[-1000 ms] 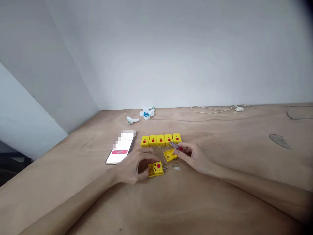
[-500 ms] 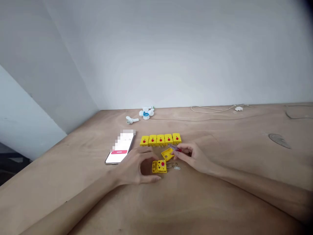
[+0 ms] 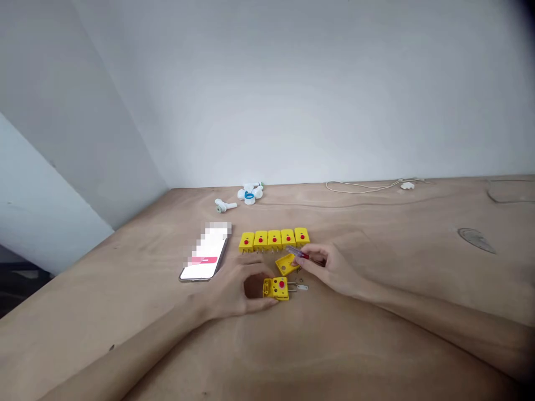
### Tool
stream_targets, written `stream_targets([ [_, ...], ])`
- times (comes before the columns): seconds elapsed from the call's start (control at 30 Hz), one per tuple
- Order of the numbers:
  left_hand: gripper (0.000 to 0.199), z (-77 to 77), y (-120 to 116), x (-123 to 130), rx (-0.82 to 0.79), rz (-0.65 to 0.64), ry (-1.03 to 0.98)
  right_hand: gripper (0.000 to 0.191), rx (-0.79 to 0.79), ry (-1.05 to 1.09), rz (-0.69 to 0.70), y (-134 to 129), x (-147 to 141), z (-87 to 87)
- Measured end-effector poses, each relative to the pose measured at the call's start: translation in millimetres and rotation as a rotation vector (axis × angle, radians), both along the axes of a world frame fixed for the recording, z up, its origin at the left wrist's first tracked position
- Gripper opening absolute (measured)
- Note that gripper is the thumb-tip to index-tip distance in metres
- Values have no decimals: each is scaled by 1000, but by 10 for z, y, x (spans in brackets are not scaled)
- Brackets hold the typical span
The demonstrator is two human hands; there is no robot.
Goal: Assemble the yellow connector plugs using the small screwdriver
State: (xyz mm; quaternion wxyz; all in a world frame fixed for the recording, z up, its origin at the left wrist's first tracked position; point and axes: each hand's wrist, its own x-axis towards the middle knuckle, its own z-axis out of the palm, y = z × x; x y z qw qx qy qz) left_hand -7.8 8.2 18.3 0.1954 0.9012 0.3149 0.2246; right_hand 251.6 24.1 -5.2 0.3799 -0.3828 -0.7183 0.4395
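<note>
**Moved since prev. frame:** yellow rectangular plastic connector block (image 3: 276,288) now sits further right, squared up, metal pins pointing right.

**Hands:** L hand (image 3: 234,289) cupped round block, grasping it; firmness can't tell. R hand (image 3: 328,270) clenched on slim screwdriver w/ clear-and-red handle (image 3: 297,253), tip not clearly visible.

**Nearby:** open yellow plastic half-shell (image 3: 286,264) btwn hands, just beyond block. Small loose metal terminal piece (image 3: 303,287) just right of block. Row of five yellow red-dotted plastic connector blocks (image 3: 274,240) farther on, near phone.

**Risks (judged):** a slip of screwdriver could knock half-shell; a nudge of block could scatter small metal piece, easily lost on table.

**Surface/room:** pale plywood tabletop (image 3: 292,356) w/ dark knot mark (image 3: 476,240). Smartphone w/ pixelated screen (image 3: 204,262); white plastic parts (image 3: 249,193); thin white cable (image 3: 363,186). Plain pale wall (image 3: 292,94) behind.
</note>
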Motion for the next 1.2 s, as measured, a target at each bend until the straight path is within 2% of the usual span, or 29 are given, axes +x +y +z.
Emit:
stream_targets([
  [0.13, 27, -34, -6, 7, 15, 81, 27, 27, -61, 47, 58, 5, 6, -6],
  [0.23, 25, -33, -5, 6, 28, 99, 35, 27, -60, 82, 49, 10, 14, -5],
  [0.6, 25, 8, 2, 16, 19, 90, -3, 36, -55, 316, -241, 43, 14, -23],
  [0.77, 28, 36, -30, 36, -14, 32, -59, 30, -45, 443, -147, -67, -40, 43],
  [0.93, 28, 36, -41, 42, -20, 5, -73, 26, -21, 409, -76, -153, -65, 34],
  [1.2, 32, 19, -38, 43, -1, 6, -79, 19, -1, 377, -8, -139, -55, -42],
])
